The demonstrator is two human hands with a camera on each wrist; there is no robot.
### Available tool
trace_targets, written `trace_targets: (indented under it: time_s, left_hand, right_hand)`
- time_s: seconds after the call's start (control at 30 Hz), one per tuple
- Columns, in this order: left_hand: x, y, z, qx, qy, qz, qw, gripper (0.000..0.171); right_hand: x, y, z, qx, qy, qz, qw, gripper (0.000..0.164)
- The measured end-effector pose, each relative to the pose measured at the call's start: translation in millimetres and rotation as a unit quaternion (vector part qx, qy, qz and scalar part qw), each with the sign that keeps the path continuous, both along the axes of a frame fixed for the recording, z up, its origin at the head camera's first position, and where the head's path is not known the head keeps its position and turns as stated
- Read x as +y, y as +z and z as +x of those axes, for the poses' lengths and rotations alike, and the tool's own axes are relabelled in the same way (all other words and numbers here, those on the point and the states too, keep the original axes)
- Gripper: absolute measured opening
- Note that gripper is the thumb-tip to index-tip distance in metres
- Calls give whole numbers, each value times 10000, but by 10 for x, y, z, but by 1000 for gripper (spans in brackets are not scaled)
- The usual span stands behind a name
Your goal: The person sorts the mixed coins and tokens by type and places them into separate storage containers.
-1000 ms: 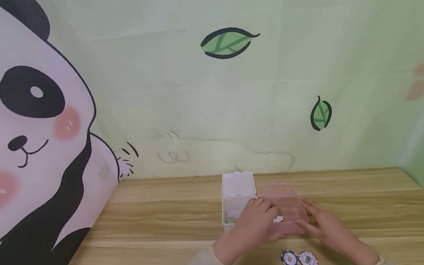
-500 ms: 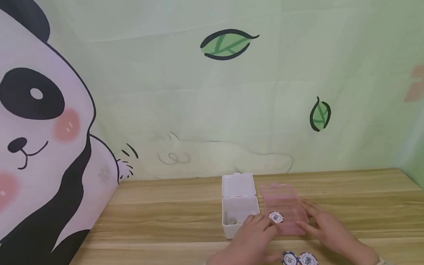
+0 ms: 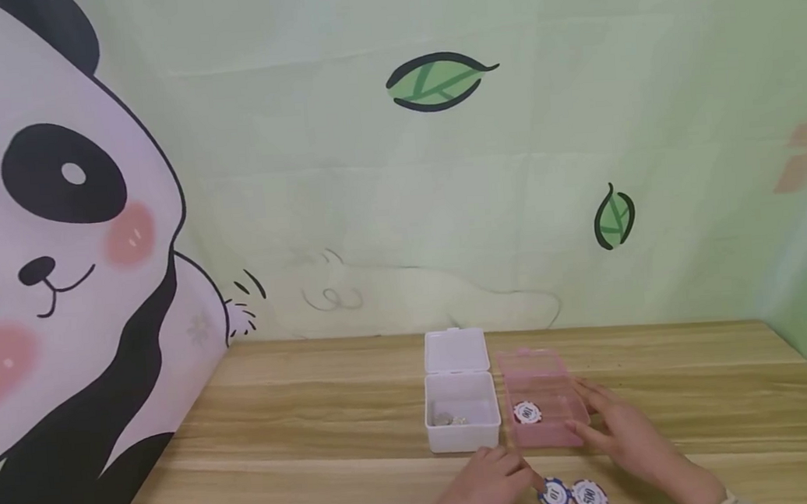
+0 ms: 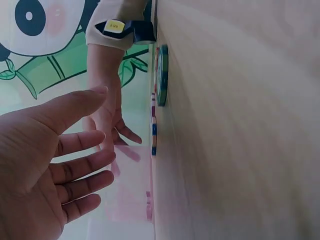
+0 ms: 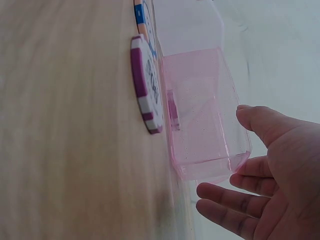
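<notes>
My right hand (image 3: 630,431) holds the near right corner of a pink translucent open box (image 3: 550,433), its thumb at the rim and its fingers along the outside wall. Inside that box lies a poker chip (image 3: 527,413) marked 100. In front of it, a blue-edged chip (image 3: 554,495) marked 10 and a purple-edged chip (image 3: 590,497) marked 500 lie side by side on the table. My left hand (image 4: 45,165) is empty, with loosely bent, spread fingers, beside the blue-edged chip; the left wrist view shows a gap between them.
An open white box (image 3: 463,437) with several small greyish pieces inside stands left of the pink one. A green-edged chip (image 4: 163,75) lies nearer my body, overlapping a red one in the left wrist view. A printed cloth backdrop (image 3: 341,170) rises behind the table.
My left hand has pulled back from the pink box, leaving the 100 chip in it, and has come down toward the blue-edged chip. The right hand has stayed at the pink box.
</notes>
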State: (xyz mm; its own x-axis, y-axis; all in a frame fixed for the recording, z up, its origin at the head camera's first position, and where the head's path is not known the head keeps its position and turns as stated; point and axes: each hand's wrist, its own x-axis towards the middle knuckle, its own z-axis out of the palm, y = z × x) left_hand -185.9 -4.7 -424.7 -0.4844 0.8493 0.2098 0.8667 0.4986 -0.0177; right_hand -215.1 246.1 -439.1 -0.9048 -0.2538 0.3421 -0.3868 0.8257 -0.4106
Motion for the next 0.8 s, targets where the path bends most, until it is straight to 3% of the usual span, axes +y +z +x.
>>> trace_targets:
  time_s: [0.3,0.57,0.8]
  left_hand:
    - [44,-159,70,-254,-414,-199,9986,24]
    - [66,-273,65,-532,-459,-560,9960,25]
    - [61,-343,68,-121,-535,-485,9973,23]
  right_hand:
    - [9,-12,7,-48,-57,102,9999,63]
    - [9,-15,5,-30,-44,52,10000,64]
    - [12,-14,-8,-1,1,22,10000,64]
